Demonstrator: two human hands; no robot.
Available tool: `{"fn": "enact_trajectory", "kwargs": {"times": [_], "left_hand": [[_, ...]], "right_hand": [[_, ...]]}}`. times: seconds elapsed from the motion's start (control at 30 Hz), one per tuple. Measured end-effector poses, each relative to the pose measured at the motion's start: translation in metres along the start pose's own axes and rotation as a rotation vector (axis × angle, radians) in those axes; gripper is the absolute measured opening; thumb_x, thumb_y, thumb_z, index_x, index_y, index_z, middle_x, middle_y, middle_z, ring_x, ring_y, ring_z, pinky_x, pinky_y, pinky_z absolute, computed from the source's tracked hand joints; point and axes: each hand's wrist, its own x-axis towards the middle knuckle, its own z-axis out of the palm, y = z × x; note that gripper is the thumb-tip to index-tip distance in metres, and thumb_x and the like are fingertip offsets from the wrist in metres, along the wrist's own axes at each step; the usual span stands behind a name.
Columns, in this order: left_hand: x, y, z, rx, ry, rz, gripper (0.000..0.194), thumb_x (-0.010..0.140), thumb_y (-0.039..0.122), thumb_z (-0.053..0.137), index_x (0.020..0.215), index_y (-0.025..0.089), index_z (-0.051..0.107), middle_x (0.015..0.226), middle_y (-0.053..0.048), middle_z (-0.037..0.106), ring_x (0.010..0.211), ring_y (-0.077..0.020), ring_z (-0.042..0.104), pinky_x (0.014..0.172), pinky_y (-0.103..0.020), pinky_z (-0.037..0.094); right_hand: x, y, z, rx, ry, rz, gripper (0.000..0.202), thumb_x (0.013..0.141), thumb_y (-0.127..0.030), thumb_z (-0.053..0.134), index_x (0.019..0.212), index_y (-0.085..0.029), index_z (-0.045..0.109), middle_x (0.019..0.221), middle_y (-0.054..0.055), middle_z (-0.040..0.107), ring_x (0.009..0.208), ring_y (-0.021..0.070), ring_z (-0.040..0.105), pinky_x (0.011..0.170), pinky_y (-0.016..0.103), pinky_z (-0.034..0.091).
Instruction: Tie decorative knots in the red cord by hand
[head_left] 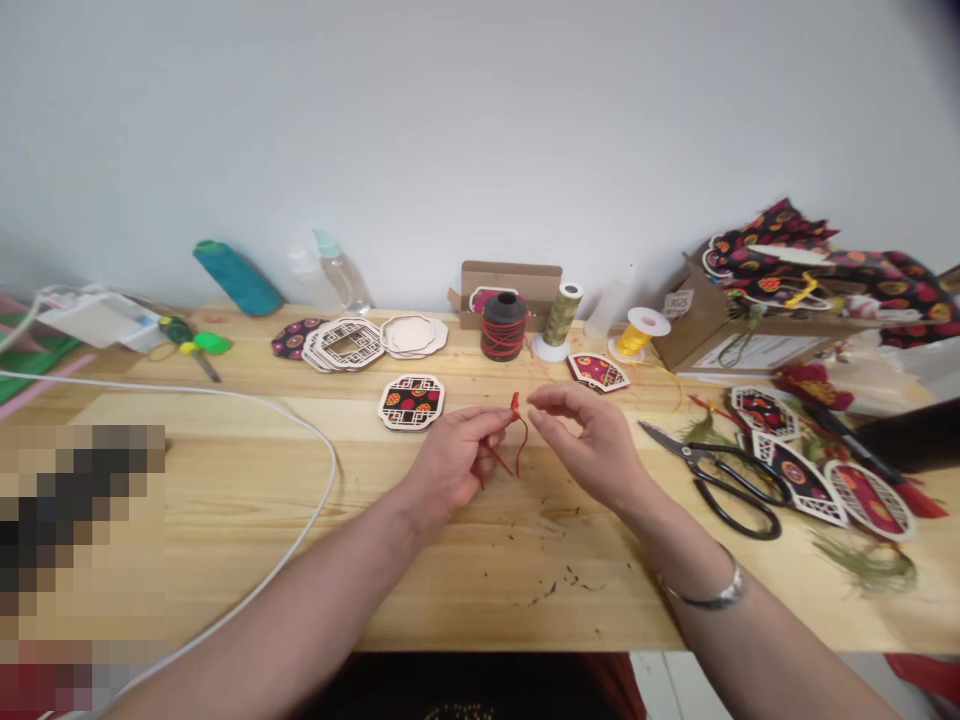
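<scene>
One red cord [515, 402], pinched by left hand [456, 452], right hand [594, 440] near, fingertips [539, 397] slightly apart

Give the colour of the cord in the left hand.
The cord is red, seen best in the head view.

Scissors [688, 454] are lying at the right, below a box [694, 320] that is brimming with patterned cloth [915, 290]. A yellow spool [635, 340] is standing left of the box, a green spool [562, 318] farther left. A teal cone [236, 277] is resting near the wall [480, 120]. A white cable [334, 460] is curving over the table [240, 500].
</scene>
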Motion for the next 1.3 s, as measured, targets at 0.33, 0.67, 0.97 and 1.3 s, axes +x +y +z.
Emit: {"fn": "enact_trajectory", "kwargs": {"times": [0.33,0.67,0.97,1.3], "left_hand": [[-0.005,-0.009,0.003,0.185,-0.077,0.023,0.020,0.059,0.031,0.075,0.069,0.014,0.072,0.046,0.007,0.041,0.034,-0.0014,0.028,0.033,-0.018,0.015],[-0.004,-0.011,0.001,0.219,-0.120,0.033,0.024,0.059,0.036,0.078,0.075,0.018,0.076,0.051,0.005,0.046,0.035,-0.0014,0.027,0.033,-0.019,0.014],[-0.006,-0.010,0.004,0.218,-0.117,0.046,0.027,0.060,0.037,0.078,0.076,0.016,0.074,0.049,0.007,0.041,0.034,-0.0013,0.029,0.033,-0.019,0.017],[-0.009,-0.011,0.004,0.224,-0.110,0.062,0.027,0.059,0.037,0.078,0.075,0.016,0.075,0.050,0.006,0.043,0.037,-0.0021,0.028,0.034,-0.018,0.018]], "right_hand": [[0.003,0.003,0.010,0.455,-0.074,0.534,0.029,0.065,-0.042,0.071,0.068,-0.015,0.061,0.050,-0.003,0.055,0.044,0.0088,0.048,0.044,0.022,0.039],[0.006,0.005,0.004,0.337,-0.060,0.398,0.019,0.070,-0.030,0.063,0.059,-0.016,0.058,0.051,-0.005,0.048,0.045,0.0058,0.034,0.045,0.022,0.028],[0.007,0.003,-0.001,0.279,-0.039,0.400,0.018,0.071,-0.030,0.062,0.059,-0.017,0.059,0.048,-0.006,0.044,0.048,0.0079,0.035,0.048,0.023,0.029],[0.006,0.001,-0.001,0.296,-0.047,0.412,0.019,0.071,-0.027,0.064,0.058,-0.016,0.057,0.047,-0.007,0.043,0.046,0.0062,0.032,0.047,0.023,0.028]]}}
